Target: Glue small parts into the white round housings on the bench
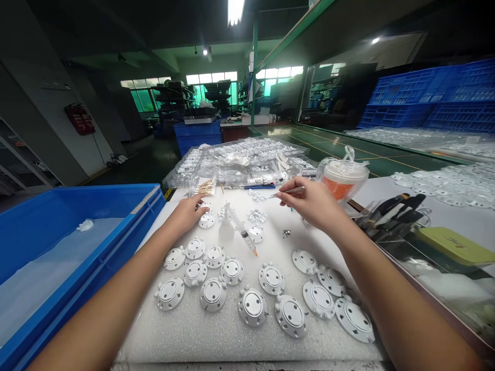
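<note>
My left hand (pixel 188 213) has its fingers closed at the edge of a white round part (pixel 207 206), which they partly cover. A second white disc (pixel 206 221) lies just below it. My right hand (pixel 309 200) pinches slim tweezers (pixel 288 192), whose tip points left at a small pile of white pieces (pixel 257 196). Another pile of white pieces (pixel 257 216) is nearer me. Between the hands stand a squeeze bottle (pixel 226 228) and a syringe (pixel 242 230) with an orange tip, leaning at a slant. Several white discs with dark holes (pixel 253 306) lie across the foam sheet (pixel 185 335).
On the left stands a blue bin (pixel 154 216). Cotton swabs (pixel 207 185), pens (pixel 259 186) and clear trays of white parts (pixel 247 149) line the back. To the right are a bagged cup (pixel 342 178), black-handled tools (pixel 398 211) and a yellow-green box (pixel 456 245).
</note>
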The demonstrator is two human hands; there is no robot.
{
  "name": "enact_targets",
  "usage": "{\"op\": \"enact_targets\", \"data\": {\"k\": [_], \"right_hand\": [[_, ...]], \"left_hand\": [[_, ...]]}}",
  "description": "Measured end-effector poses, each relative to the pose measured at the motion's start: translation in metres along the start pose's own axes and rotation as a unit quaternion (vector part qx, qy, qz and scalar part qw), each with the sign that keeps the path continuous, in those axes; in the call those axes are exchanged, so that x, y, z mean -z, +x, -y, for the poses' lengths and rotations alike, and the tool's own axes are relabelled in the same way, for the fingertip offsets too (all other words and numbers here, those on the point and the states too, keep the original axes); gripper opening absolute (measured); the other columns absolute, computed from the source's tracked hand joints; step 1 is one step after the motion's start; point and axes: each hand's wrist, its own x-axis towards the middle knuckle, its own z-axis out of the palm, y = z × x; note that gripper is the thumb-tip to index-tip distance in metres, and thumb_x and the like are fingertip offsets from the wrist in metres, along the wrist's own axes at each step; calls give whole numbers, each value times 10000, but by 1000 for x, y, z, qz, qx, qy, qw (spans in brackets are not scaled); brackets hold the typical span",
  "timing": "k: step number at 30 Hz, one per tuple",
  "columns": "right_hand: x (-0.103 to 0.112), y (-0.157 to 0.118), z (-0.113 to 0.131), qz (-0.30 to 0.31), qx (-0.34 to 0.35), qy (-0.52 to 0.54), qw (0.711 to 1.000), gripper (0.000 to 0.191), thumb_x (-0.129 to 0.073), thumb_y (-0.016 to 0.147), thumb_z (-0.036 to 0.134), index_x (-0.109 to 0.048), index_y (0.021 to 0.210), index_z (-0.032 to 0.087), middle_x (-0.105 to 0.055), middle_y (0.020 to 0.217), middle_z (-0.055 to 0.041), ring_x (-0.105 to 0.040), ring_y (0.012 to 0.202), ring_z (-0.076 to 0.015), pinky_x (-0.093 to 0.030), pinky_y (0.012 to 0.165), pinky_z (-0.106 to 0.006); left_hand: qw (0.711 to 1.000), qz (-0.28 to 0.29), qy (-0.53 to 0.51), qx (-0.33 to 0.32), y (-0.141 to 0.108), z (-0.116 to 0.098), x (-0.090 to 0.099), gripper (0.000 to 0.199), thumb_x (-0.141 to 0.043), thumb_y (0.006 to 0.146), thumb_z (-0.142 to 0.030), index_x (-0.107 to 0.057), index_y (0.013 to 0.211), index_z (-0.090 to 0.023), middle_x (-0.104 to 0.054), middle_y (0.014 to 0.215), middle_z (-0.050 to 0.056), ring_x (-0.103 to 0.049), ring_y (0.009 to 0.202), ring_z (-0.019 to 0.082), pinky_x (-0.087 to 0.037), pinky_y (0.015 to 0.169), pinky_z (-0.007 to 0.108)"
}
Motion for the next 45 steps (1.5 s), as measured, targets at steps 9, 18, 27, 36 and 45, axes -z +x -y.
{"op": "enact_targets", "data": {"k": [9, 18, 27, 36, 45], "right_hand": [[-4, 6, -14, 3, 14, -167, 986, 291, -485, 905, 381, -633, 737, 196, -684, 724, -66, -621, 721, -233, -384, 629, -319], [-6, 6, -16, 31, -9, -202, 979, 306, -468, 910, 378, -615, 712, 197, -677, 725, -84, -607, 671, -226, -361, 592, -315], [-10, 5, -13, 64, -37, -245, 967, 301, -480, 926, 384, -618, 738, 193, -667, 733, -89, -612, 699, -227, -369, 586, -300], [-5, -35, 38, -103, 206, -116, 966, 286, -596, 865, 475, -552, 979, 216, -609, 963, -102, -570, 889, -252, -443, 739, -356], [-47, -45, 35, 194, 141, -27, 970, 155, -613, 825, 162, -588, 977, 180, -658, 986, -83, -599, 935, -246, -434, 766, -348]], "left_hand": [[1000, 17, 12, -11, -3, 0, 3, 462, -457, 885, -403, -536, 1277, -172, -588, 1279, 118, -557, 1144, 292, -454, 924, 363], [998, 30, 33, -36, 0, 3, 1, 448, -429, 884, -328, -495, 1305, -192, -595, 1263, 107, -558, 1137, 287, -455, 924, 376], [997, -14, 54, -50, -11, -12, 10, 449, -391, 898, -328, -498, 1309, -181, -530, 1342, 116, -469, 1239, 308, -397, 1009, 441], [942, -279, -28, -184, -37, -55, 21, 293, -393, 781, -108, -666, 831, -201, -682, 858, 26, -621, 842, 190, -486, 744, 291], [982, 98, 51, -155, -68, -91, 4, 332, -384, 720, -84, -686, 697, -220, -689, 717, 14, -638, 702, 205, -505, 693, 346]]}}
